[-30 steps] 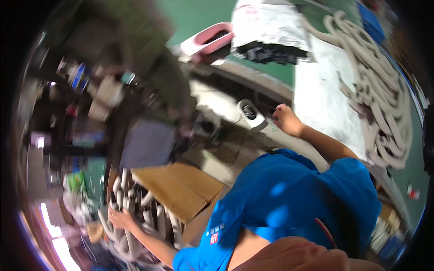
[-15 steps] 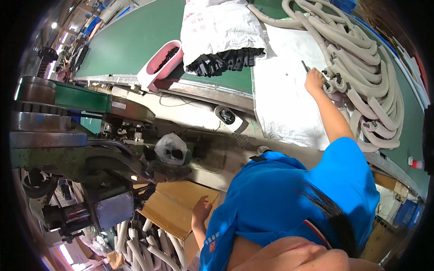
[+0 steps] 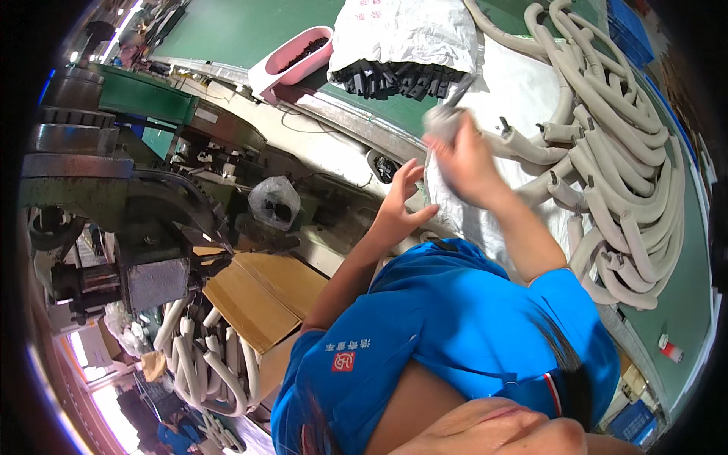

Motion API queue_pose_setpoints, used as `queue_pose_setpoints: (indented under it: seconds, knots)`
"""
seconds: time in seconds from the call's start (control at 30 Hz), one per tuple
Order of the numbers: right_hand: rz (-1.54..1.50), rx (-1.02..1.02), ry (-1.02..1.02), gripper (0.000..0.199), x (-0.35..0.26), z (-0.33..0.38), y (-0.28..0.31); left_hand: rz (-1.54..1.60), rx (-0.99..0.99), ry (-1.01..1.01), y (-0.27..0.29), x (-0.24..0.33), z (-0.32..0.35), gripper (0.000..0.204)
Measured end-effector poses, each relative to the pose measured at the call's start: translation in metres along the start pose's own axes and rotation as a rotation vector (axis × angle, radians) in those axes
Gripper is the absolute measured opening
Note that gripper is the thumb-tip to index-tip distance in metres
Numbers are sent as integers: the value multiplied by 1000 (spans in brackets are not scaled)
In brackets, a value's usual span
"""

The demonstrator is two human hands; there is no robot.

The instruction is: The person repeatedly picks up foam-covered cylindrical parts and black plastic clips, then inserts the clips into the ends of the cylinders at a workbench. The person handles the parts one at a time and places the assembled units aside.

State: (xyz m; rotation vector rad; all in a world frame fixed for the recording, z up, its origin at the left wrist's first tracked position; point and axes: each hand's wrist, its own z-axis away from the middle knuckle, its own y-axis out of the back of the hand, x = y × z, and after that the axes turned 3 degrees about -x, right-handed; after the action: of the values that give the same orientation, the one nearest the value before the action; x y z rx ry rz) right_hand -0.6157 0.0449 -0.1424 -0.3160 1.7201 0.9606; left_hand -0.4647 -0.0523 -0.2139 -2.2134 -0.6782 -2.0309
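Observation:
My right hand (image 3: 470, 163) is closed around a grey foam-covered tube (image 3: 443, 120), blurred by motion, over the near part of the white sheet (image 3: 523, 98). A dark strip-like piece (image 3: 460, 89) points up from the tube's end. Close by on its left, my left hand (image 3: 402, 201) has its fingers and thumb apart with nothing in them. Right of my right hand lies a pile of bent grey foam-covered tubes (image 3: 607, 159), several with black pieces at their ends.
On the green table (image 3: 227, 45), a white woven sack (image 3: 406, 34) spills black strip-like parts (image 3: 402, 80). A pink tub (image 3: 303, 57) holds small black parts. To my left stand a machine (image 3: 144, 227) and a cardboard box (image 3: 258, 292), with more grey tubes (image 3: 205, 364) below.
My right hand has come left and nearer from the tube pile, now with a grey tube in it. My left hand has risen from beside the box toward it.

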Motion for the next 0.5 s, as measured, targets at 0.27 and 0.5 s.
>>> queue_pose_setpoints:
  seconds: [0.27, 0.5]
  knots:
    - [46, -20, 268, 21, 71, -83, -23, 451, 360, 52, 86, 63, 61, 43]
    - [1280, -418, -40, 31, 190, -207, -53, 220, 490, -42, 112, 116, 156, 39]
